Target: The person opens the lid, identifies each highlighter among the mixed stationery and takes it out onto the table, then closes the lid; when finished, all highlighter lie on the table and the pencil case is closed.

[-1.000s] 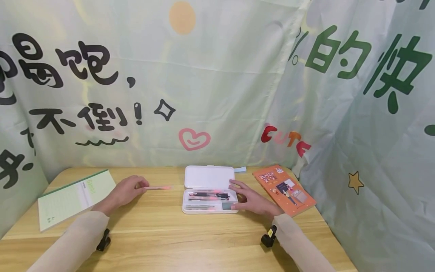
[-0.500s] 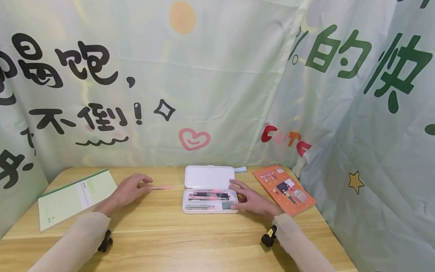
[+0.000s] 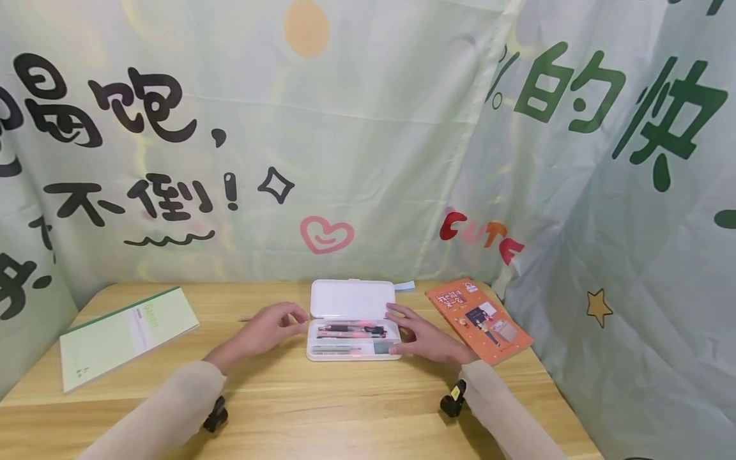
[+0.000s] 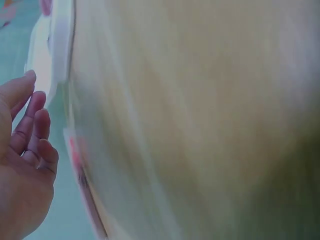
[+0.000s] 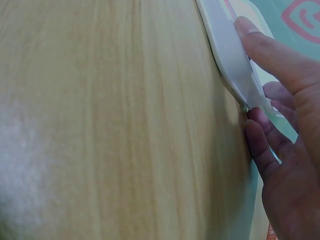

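An open white pencil case (image 3: pixel 353 355) lies on the wooden table, its lid tipped back and several pens in its tray. My right hand (image 3: pixel 428 337) holds the case's right end; in the right wrist view the thumb lies over the rim, with the other fingers at the end wall. Beside the case's left end is my left hand (image 3: pixel 267 332), fingers loosely bent and nothing between them. Whether it touches the case, I cannot tell. A pinkish pen (image 4: pixel 85 187) lies on the table by the left hand, which hides most of it in the head view.
A pale green notebook (image 3: pixel 129 338) lies at the left of the table (image 3: pixel 322 409). An orange booklet (image 3: pixel 480 319) lies to the right, near my right forearm. A light blue strap (image 3: pixel 405 286) sticks out behind the case. Printed cloth (image 3: pixel 368 160) hangs behind the table.
My left hand has let go of the pen, which stays on the table, and has moved right to the case's left end. My right hand has stayed at the case's right end.
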A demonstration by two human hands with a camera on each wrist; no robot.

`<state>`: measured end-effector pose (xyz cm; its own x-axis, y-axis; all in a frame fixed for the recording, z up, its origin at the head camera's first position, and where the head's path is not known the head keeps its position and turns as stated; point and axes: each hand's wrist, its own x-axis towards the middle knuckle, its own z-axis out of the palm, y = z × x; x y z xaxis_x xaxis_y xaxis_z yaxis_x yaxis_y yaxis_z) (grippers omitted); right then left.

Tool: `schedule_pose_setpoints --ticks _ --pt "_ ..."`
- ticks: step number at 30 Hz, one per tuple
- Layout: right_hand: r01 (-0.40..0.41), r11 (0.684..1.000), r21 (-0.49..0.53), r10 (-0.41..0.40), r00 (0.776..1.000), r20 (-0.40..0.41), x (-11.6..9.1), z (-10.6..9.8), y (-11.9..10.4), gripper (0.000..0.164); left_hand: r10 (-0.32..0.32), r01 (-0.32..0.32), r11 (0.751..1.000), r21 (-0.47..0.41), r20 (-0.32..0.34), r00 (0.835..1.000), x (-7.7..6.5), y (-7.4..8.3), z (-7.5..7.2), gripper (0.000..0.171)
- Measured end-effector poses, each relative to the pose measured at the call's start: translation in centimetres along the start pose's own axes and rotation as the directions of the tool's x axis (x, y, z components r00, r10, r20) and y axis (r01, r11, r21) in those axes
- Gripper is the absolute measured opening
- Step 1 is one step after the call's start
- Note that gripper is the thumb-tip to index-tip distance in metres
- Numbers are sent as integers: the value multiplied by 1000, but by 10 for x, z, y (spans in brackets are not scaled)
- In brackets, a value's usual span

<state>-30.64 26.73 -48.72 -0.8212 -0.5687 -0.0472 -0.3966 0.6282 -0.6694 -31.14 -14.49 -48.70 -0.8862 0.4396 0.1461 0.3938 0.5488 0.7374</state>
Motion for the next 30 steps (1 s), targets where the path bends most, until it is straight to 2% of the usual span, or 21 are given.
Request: schedule_pose_setpoints --ticks 5,12,20,30 --pt "3 1000 -2 -3 1000 2 0 -1 -1 83 5 -5 1000 -8 51 999 6 9 16 14" --pt "31 999 -10 -31 1000 3 -1 -1 1 82 -13 15 1000 -18 92 996 10 15 28 9" --pt "28 1000 -4 -28 1000 -2 -2 -1 -1 82 -21 24 999 -26 98 995 13 18 32 11" --pt "31 999 37 -32 999 7 -2 -1 -2 82 -5 3 1000 24 97 995 11 19 31 10"
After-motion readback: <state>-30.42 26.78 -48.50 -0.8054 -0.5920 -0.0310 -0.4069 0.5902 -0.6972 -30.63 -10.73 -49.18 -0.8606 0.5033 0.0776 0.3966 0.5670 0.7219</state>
